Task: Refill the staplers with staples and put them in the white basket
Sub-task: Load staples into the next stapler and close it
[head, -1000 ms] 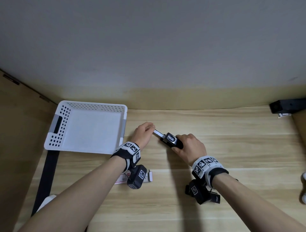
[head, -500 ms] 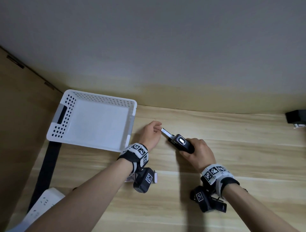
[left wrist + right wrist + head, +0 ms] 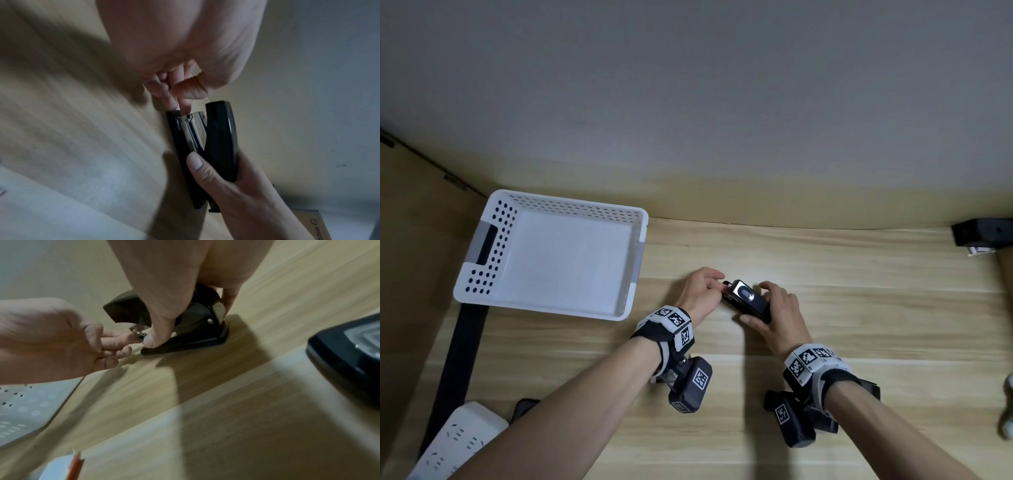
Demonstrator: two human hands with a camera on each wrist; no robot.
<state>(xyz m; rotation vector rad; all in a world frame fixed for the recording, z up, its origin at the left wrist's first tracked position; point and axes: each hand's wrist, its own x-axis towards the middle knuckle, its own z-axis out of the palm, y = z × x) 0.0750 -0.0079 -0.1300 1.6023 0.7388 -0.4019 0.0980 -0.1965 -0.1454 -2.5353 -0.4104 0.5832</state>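
A black stapler (image 3: 746,301) stands on the wooden desk, right of the empty white basket (image 3: 472,274). My right hand (image 3: 767,308) grips its body from the rear, thumb (image 3: 197,164) against the side. My left hand (image 3: 709,284) has curled fingers, and thumb and forefinger pinch the front end of the metal staple tray (image 3: 193,129), which sits inside the stapler (image 3: 221,142). In the right wrist view the stapler (image 3: 197,331) has its top arm raised a little above the base, with my left hand's fingertips (image 3: 123,339) at its mouth.
A white power strip (image 3: 458,442) lies at the near left beside a black strip (image 3: 462,349). A black box (image 3: 983,233) sits at the far right against the wall. In the right wrist view a dark device (image 3: 349,344) and a small staple box (image 3: 65,467) lie close by.
The metal tray that stuck out of the stapler toward my left hand has slid back in. My left hand has moved right, up to the stapler's front.
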